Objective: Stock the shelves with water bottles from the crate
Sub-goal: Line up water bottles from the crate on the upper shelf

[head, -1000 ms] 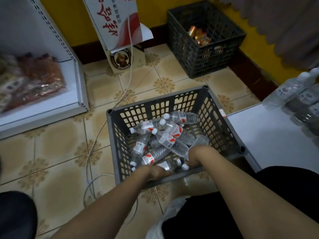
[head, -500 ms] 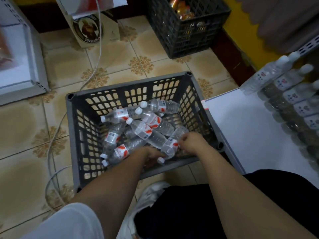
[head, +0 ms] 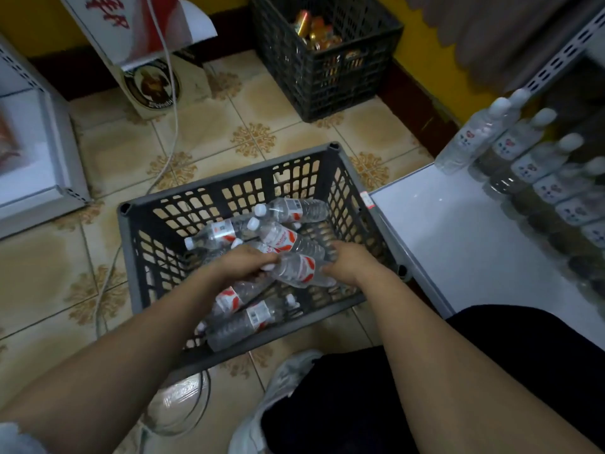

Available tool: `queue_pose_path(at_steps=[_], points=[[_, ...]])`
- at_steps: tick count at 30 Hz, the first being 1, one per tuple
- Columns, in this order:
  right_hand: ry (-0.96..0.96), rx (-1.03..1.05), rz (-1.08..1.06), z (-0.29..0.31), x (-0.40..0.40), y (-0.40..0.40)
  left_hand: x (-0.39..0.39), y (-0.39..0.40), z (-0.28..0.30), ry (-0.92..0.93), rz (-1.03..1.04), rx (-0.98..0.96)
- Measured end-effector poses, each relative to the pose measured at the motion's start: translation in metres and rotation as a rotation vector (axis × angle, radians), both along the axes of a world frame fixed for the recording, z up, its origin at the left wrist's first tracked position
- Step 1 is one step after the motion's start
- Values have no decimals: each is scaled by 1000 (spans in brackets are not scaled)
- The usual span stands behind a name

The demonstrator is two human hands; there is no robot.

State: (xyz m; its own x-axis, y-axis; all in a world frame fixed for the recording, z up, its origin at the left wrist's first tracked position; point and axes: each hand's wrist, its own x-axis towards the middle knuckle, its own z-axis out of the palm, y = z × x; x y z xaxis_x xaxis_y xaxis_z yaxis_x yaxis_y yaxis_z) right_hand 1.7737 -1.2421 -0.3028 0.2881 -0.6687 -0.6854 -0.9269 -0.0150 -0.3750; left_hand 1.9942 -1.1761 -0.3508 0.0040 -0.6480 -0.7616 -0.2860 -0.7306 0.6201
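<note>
- Nearest the camera: two bare forearms reaching down into the crate point(head: 131, 231), a dark trouser leg and a pale shoe point(head: 288, 375) beneath them on the tiled floor point(head: 39, 273).
- Right hand point(head: 347, 263) wrapped around the base end of a water bottle point(head: 301, 270), fingers curled onto it; bottle lying almost level above the pile, white cap point(head: 269, 267) pointing toward the left hand.
- Left hand point(head: 244, 262) at the cap end of the same bottle, fingers point(head: 262, 258) bent over the neck; how firmly closed, cannot tell.
- Just below and nearer than both hands: more bottles point(head: 248, 319) lying loose on the crate bottom, red and white labels showing.
- Just beyond the fingertips: several other bottles point(head: 281, 239) piled crosswise, caps mostly pointing left.
- Right of the right hand, touching the crate's side: a white shelf point(head: 458, 244), bare at its front, with a row of standing bottles point(head: 510, 149) farther back.
- Left of the left hand, well apart: a white cable point(head: 170, 103) trailing across the tiles, and the corner of a white cabinet point(head: 59, 152).
- Far beyond the fingers, against the yellow wall: a black crate point(head: 327, 77) holding orange cans point(head: 314, 31), and a leaning sign point(head: 144, 34) to its left.
</note>
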Motion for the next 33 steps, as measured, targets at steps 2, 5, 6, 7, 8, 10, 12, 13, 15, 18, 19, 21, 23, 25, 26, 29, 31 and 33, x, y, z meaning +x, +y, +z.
queue_pose_path(at_steps=[2, 5, 6, 7, 8, 10, 12, 13, 15, 18, 19, 21, 23, 25, 26, 29, 31, 33], points=[[-26, 71, 134, 17, 5, 5, 16, 2, 37, 15, -63, -27], [-114, 65, 209, 38, 19, 14, 31, -6, 106, -8, -168, -115], [-171, 23, 191, 47, 22, 14, 35, -9, 130, 11, -194, -154], [-213, -40, 173, 62, 23, 13, 37, -13, 154, 25, -208, -195], [-257, -110, 167, 80, 21, 13, 37, -16, 178, 4, -239, -241], [-347, -217, 142, 123, 13, 15, 28, -22, 231, -132, -331, -376], [-452, -318, 53, 164, 2, 19, 8, -27, 289, -291, -369, -602], [-505, -369, 8, 184, -6, 22, -5, -28, 317, -311, -362, -721], [-618, -436, -80, 226, -24, 28, -33, -27, 368, -186, -376, -893], [-748, -496, -150, 294, -61, 43, -79, -27, 423, 23, -435, -1033], [-783, -506, -164, 316, -75, 50, -97, -27, 440, 104, -435, -1059], [-814, -546, -202, 352, -102, 63, -133, -28, 470, 249, -422, -1098], [-820, -678, -293, 379, -130, 74, -172, -27, 502, 315, -370, -1142], [-772, -904, -430, 395, -152, 81, -212, -26, 531, 293, -323, -1243], [-710, -1032, -501, 400, -161, 83, -231, -28, 543, 262, -289, -1308], [-413, -1333, -708, 405, -188, 84, -292, -36, 571, 193, -176, -1479], [-310, -1372, -810, 405, -212, 80, -332, -42, 577, 63, -197, -1580], [-329, -1329, -879, 405, -238, 73, -369, -45, 575, -57, -280, -1625]])
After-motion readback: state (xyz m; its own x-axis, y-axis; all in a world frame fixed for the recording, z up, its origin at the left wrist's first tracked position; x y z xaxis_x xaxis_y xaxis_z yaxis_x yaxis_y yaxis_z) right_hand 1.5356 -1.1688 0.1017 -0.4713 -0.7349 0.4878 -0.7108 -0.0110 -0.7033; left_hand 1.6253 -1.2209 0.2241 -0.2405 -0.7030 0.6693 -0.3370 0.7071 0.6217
